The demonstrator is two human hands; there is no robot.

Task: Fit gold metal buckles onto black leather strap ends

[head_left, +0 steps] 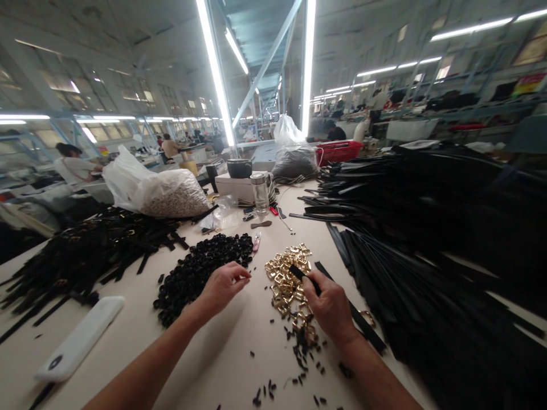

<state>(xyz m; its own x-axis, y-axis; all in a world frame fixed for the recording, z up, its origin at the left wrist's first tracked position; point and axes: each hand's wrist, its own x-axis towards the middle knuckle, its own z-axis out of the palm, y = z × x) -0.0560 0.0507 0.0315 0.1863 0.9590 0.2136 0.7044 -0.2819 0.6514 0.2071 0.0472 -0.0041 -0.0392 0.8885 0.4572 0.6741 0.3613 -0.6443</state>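
My right hand [329,304] is closed round a black strap [298,273], whose end sticks out past the thumb above a heap of gold buckles [284,285]. Over the right edge of a pile of small black loops [200,262] hovers my left hand [225,283], thumb and fingertips drawn together. Whatever lies between those fingertips, if anything, is too small to make out. Beside and beneath the right hand another black strap [363,322] lies on the table. Small black bits [301,359] are scattered below the buckles.
Long black strips [384,262] cover the table's right side. Straps with buckles [85,245] are heaped at left, near a white power bank [83,336]. Farther back stand a filled plastic bag [171,191], a glass jar [260,193] and a red basket [342,151]. People sit beyond.
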